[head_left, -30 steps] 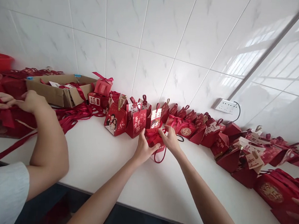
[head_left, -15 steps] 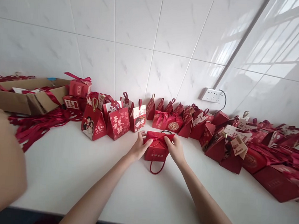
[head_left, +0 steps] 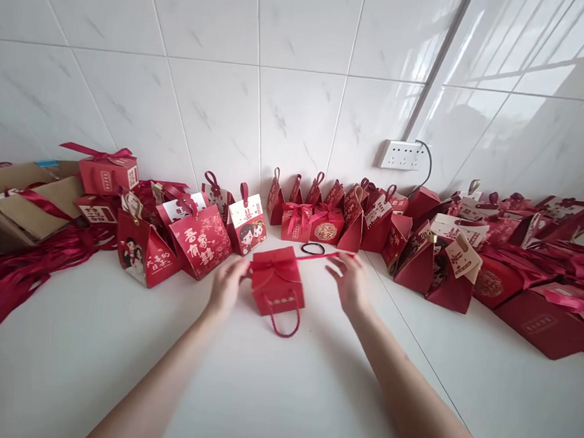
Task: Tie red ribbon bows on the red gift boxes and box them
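A red gift box [head_left: 279, 291] stands slightly turned on the white table, with a red rope handle [head_left: 286, 333] drooping at its front. A red ribbon [head_left: 319, 255] crosses its top and stretches out to the right. My right hand [head_left: 351, 284] pinches the ribbon's end between thumb and forefinger, the other fingers loosely bent. At the box's left edge, level with the ribbon, is my left hand [head_left: 226, 288], closed; its fingertips are blurred and partly hidden, so its hold cannot be made out. A black elastic band [head_left: 312, 248] lies behind the box.
Several red gift boxes [head_left: 203, 243] line the back, and more [head_left: 539, 323] crowd the right. At left are a cardboard carton [head_left: 47, 205] and a heap of loose ribbons [head_left: 12, 279]. A power strip [head_left: 401, 155] is on the tiled wall.
My hands have moved apart from the box's top, the right one drawing the ribbon out to the right. The box has turned slightly. A blurred skin-coloured shape at left has mostly left view.
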`<action>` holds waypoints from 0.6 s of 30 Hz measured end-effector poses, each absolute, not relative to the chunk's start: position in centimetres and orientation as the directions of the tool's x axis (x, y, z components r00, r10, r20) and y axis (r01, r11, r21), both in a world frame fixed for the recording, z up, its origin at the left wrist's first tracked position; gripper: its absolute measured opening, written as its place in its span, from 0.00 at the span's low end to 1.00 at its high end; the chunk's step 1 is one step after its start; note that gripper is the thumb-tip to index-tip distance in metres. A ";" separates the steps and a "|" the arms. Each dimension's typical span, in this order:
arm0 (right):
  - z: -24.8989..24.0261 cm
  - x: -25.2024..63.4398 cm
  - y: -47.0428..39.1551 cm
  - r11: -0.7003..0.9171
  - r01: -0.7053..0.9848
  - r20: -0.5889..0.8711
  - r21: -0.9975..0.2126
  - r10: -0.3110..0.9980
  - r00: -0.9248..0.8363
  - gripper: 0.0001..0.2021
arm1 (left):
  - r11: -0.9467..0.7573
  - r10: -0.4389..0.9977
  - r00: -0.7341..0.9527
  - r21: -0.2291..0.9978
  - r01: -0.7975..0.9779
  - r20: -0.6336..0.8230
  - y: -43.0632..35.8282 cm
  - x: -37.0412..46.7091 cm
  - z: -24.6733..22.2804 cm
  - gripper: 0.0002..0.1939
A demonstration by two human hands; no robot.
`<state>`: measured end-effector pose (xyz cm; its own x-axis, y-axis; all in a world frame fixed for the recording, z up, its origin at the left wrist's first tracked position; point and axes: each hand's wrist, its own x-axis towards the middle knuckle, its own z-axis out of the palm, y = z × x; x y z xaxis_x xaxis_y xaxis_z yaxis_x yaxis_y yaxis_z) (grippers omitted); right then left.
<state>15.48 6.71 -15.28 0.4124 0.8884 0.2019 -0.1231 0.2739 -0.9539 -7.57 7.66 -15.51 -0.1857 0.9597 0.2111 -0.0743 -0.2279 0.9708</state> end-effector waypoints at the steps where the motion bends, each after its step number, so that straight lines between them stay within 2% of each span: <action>1: -15.4 16.5 7.1 0.295 -0.152 0.192 -0.943 0.859 0.475 0.12 | -0.252 0.929 -0.303 0.963 -0.098 0.212 8.2 -8.3 -15.4 0.15; 3: -15.6 18.1 7.7 0.326 -0.189 0.172 -0.926 0.813 0.557 0.13 | -0.300 0.852 -0.482 0.945 -0.128 0.205 9.1 -9.7 -14.9 0.14; 5: -15.6 19.0 8.0 0.338 -0.203 0.160 -0.919 0.790 0.592 0.13 | -0.337 0.791 -0.578 0.931 -0.141 0.199 9.6 -10.7 -14.6 0.14; 8: -15.3 19.1 7.9 0.341 -0.175 0.172 -0.924 0.778 0.604 0.13 | -0.373 0.748 -0.627 0.919 -0.129 0.216 9.6 -10.9 -14.4 0.13; 11: -14.7 18.2 7.2 0.357 -0.064 0.235 -0.932 0.730 0.642 0.14 | -0.412 0.703 -0.658 0.909 -0.070 0.268 9.0 -10.2 -14.6 0.10; 13: -14.4 17.3 6.5 0.378 0.055 0.318 -0.924 0.683 0.658 0.16 | -0.451 0.663 -0.646 0.891 0.059 0.378 8.3 -9.4 -14.8 0.14; 15: -14.3 16.2 5.9 0.399 0.159 0.408 -0.903 0.683 0.605 0.19 | -0.499 0.679 -0.452 0.815 0.294 0.578 7.4 -8.3 -15.2 0.15; 16: -14.4 15.6 5.6 0.404 0.208 0.450 -0.891 0.717 0.533 0.19 | -0.533 0.706 -0.269 0.742 0.407 0.655 7.0 -7.7 -15.5 0.14; 18: -14.8 14.4 5.2 0.409 0.311 0.498 -0.858 0.810 0.310 0.19 | -0.593 0.752 0.071 0.624 0.509 0.656 6.3 -6.6 -16.1 0.17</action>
<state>14.42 5.18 -14.84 0.3098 0.8099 0.4981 0.3110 0.4088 -0.8580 -6.58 6.27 -16.13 0.0712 0.7516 0.6558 0.5089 -0.5928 0.6242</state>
